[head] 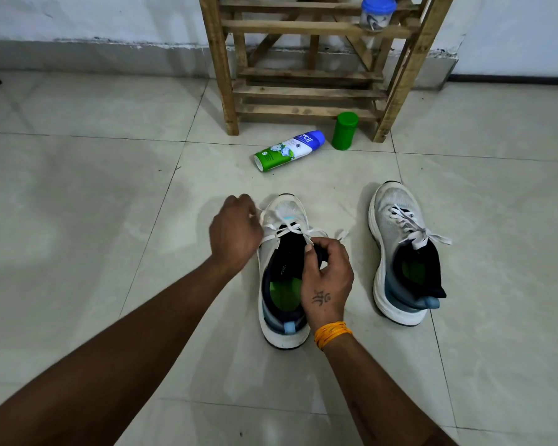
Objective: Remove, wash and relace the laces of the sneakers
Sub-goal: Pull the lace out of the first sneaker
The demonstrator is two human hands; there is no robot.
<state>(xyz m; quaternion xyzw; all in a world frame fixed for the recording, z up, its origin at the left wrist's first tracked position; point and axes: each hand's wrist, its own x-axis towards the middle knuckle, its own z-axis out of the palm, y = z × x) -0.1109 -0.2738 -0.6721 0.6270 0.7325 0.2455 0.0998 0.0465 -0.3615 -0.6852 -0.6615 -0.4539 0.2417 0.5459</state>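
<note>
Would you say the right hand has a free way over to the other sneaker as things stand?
Probably yes, once it lets go. The right hand now pinches the tongue of the near sneaker; only bare floor lies between it and the other sneaker, which stands apart, still laced.

2 bare forearms without sleeves, left hand (236, 233) with no ring or band, right hand (327, 278) with a small dark tattoo (322, 297) on its back, orange thread band (332, 333) around the right wrist

Two sneakers (403, 252) side by side, bottle (289, 150) and rack (303, 59) behind
</note>
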